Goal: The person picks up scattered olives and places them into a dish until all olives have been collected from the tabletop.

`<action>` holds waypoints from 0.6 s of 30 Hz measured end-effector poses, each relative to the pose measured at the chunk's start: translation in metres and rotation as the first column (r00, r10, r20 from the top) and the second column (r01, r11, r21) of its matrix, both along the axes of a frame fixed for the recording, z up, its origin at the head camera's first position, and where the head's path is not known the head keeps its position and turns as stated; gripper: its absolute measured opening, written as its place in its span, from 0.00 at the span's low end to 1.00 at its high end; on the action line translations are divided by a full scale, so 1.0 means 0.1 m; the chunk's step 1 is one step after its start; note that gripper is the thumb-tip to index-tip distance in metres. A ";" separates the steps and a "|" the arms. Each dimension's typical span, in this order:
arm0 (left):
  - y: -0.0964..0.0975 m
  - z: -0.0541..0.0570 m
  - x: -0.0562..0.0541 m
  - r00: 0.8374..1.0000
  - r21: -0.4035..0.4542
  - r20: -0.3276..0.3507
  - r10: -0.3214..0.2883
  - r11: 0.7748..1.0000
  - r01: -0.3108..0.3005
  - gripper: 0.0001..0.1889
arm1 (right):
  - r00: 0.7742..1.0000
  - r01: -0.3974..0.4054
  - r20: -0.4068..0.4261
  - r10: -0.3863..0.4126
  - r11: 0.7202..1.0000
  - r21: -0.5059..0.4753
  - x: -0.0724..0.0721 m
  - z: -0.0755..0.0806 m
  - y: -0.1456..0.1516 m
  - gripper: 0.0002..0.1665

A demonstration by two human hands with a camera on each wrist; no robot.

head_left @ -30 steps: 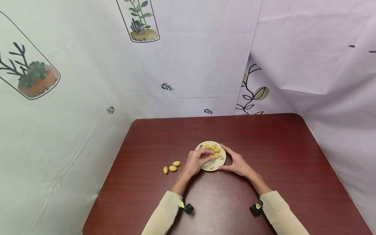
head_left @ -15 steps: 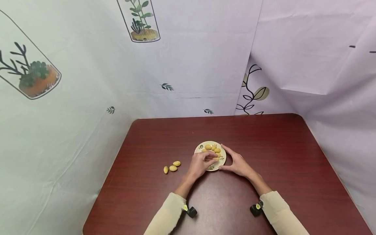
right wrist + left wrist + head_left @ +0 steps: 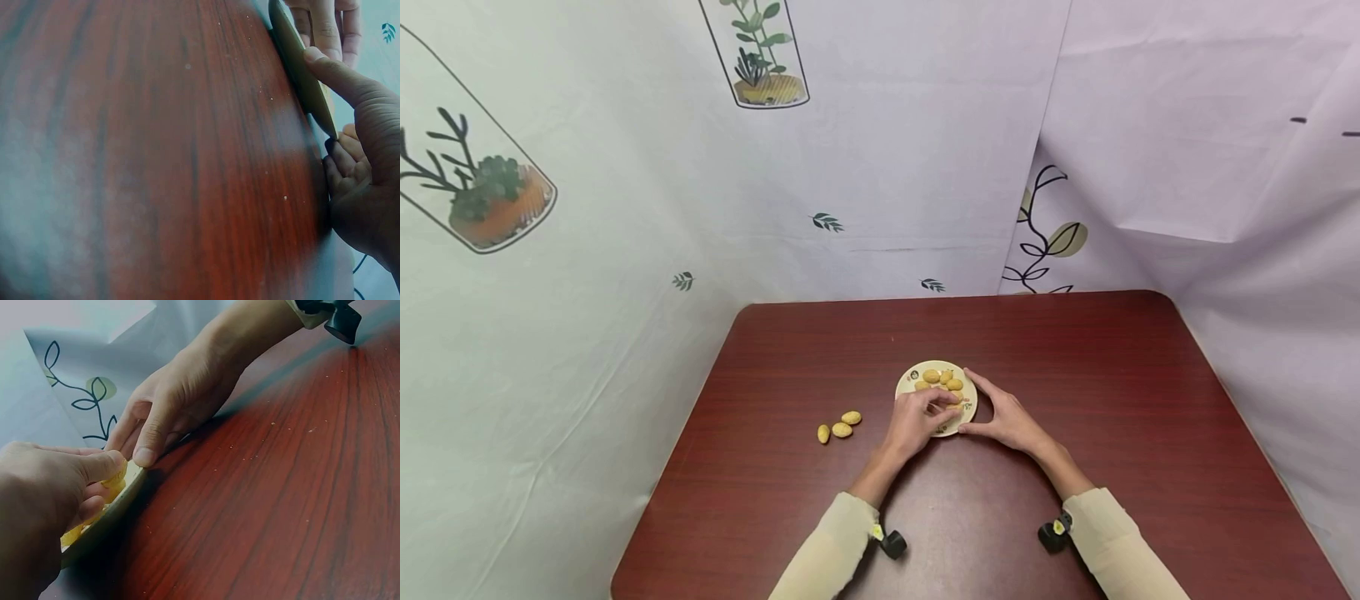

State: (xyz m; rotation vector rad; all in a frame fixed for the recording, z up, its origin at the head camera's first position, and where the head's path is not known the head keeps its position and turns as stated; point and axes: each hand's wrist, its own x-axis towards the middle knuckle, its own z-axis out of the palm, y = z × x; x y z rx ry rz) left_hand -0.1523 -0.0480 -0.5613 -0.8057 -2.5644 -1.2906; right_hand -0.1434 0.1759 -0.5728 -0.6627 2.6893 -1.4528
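A small round cream plate (image 3: pixel 916 373) with printed figures lies on the table, bearing several yellow oval pieces (image 3: pixel 931 376) that look like nuts or cocoons. Over its near left part reaches my left hand (image 3: pixel 916 421). Thumb and fingers of that hand (image 3: pixel 47 484) pinch one yellow oval piece (image 3: pixel 116 475) just above the plate, as the left wrist view shows. My right hand (image 3: pixel 1009 419) holds the plate's right rim, thumb at the near side and fingers at the far side. In the right wrist view its thumb lies on the plate's edge (image 3: pixel 303 69).
Left of the plate, three more yellow oval pieces (image 3: pixel 842 429) lie on the dark red wooden table (image 3: pixel 1097 367). White cloth (image 3: pixel 880 167) printed with plants hangs behind the table and along its sides. Each sleeve carries a black wrist camera (image 3: pixel 892 544).
My left hand has moved a little to the right over the plate, uncovering a yellow piece at its left. The right hand and the plate have stayed in place.
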 end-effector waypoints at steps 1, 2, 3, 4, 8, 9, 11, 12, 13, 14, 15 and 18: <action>0.00 0.00 0.01 1.000 -0.010 -0.004 0.002 1.000 -0.002 0.08 | 1.000 -0.001 -0.001 0.001 1.000 0.000 0.00 0.00 0.00 0.62; 0.01 0.00 0.01 1.000 -0.022 -0.009 0.005 1.000 -0.005 0.08 | 1.000 0.000 -0.004 0.000 1.000 0.001 0.00 -0.01 0.00 0.62; 0.01 0.00 0.01 1.000 -0.036 -0.014 0.009 0.999 -0.009 0.08 | 1.000 0.000 -0.006 0.000 1.000 0.002 -0.01 -0.01 0.00 0.62; 0.01 -0.01 0.02 1.000 -0.047 -0.019 0.011 0.999 -0.012 0.09 | 1.000 0.000 -0.009 0.000 1.000 0.003 -0.01 -0.01 0.00 0.62; 0.03 -0.03 0.02 0.998 -0.077 -0.059 0.015 0.997 -0.019 0.08 | 1.000 0.004 -0.019 -0.004 1.000 0.000 -0.01 0.00 0.01 0.62; 0.04 -0.03 0.02 0.997 -0.081 -0.070 0.013 0.997 -0.019 0.08 | 1.000 0.002 -0.019 -0.003 1.000 -0.004 -0.01 0.00 0.00 0.62; 0.05 -0.04 0.02 0.995 -0.088 -0.099 0.010 0.996 -0.019 0.08 | 1.000 0.002 -0.020 -0.002 1.000 -0.009 -0.01 0.00 0.01 0.62; 0.05 -0.04 0.02 0.994 -0.092 -0.113 0.009 0.996 -0.019 0.08 | 1.000 0.002 -0.020 -0.002 1.000 -0.011 -0.01 0.00 0.01 0.62; 0.06 -0.04 0.02 0.992 -0.099 -0.124 0.007 0.995 -0.019 0.08 | 1.000 0.002 -0.020 -0.002 1.000 -0.012 -0.01 0.00 0.00 0.62; 0.06 -0.04 0.02 0.991 -0.105 -0.136 0.006 0.994 -0.020 0.08 | 1.000 0.002 -0.023 -0.002 1.000 -0.010 -0.01 0.00 0.00 0.62; 0.07 -0.05 0.02 0.989 -0.110 -0.147 0.006 0.994 -0.022 0.08 | 1.000 0.002 -0.027 -0.002 1.000 -0.008 -0.01 -0.01 0.00 0.62; 0.08 -0.06 0.03 0.985 -0.130 -0.174 0.006 0.991 -0.029 0.08 | 0.999 0.002 -0.039 -0.002 1.000 -0.007 -0.01 -0.02 0.00 0.61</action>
